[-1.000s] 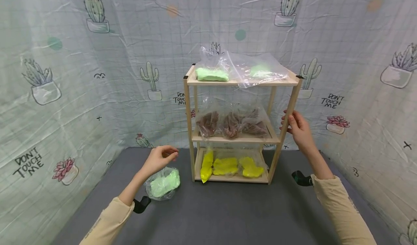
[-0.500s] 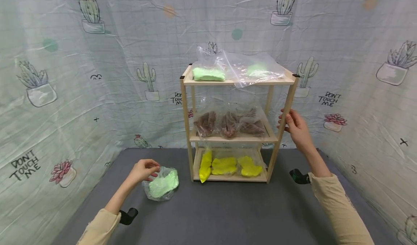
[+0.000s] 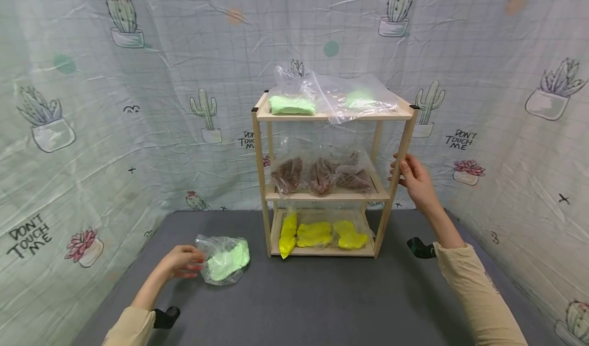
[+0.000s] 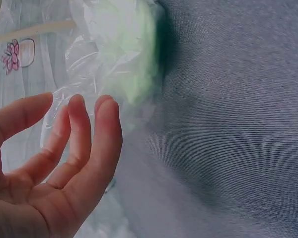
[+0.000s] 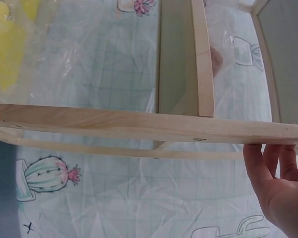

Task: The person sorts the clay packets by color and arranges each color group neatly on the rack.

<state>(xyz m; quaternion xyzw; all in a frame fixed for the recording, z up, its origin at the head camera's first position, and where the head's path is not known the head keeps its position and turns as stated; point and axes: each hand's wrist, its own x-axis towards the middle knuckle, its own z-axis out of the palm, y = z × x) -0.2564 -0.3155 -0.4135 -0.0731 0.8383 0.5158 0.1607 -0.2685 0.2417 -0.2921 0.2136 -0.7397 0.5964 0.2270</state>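
Observation:
My left hand [image 3: 177, 263] is held just left of a clear plastic bag [image 3: 230, 261] with a pale green lump inside, lying on the grey table. Its fingers are loosely bent with nothing between them; in the left wrist view the fingertips [image 4: 108, 111] come close to the bag's clear film, and whether they touch it I cannot tell. On the right, my right hand [image 3: 416, 177] holds the front right post [image 3: 389, 208] of a three-tier wooden shelf [image 3: 322, 197], thumb in front and fingers behind. The right wrist view shows those fingers partly hidden by the post [image 5: 114, 121].
The top tier bears bagged green lumps [image 3: 292, 105], with a zip bag [image 3: 361, 99] overhanging the front edge. Bagged brown pieces [image 3: 320, 175] lie on the middle tier, bagged yellow pieces [image 3: 314, 234] on the bottom. A cactus-print curtain [image 3: 184, 54] encloses the table.
My left hand has moved left and down, from above the green bag to its left side. The right hand stays on the post. The whole head view has shifted slightly.

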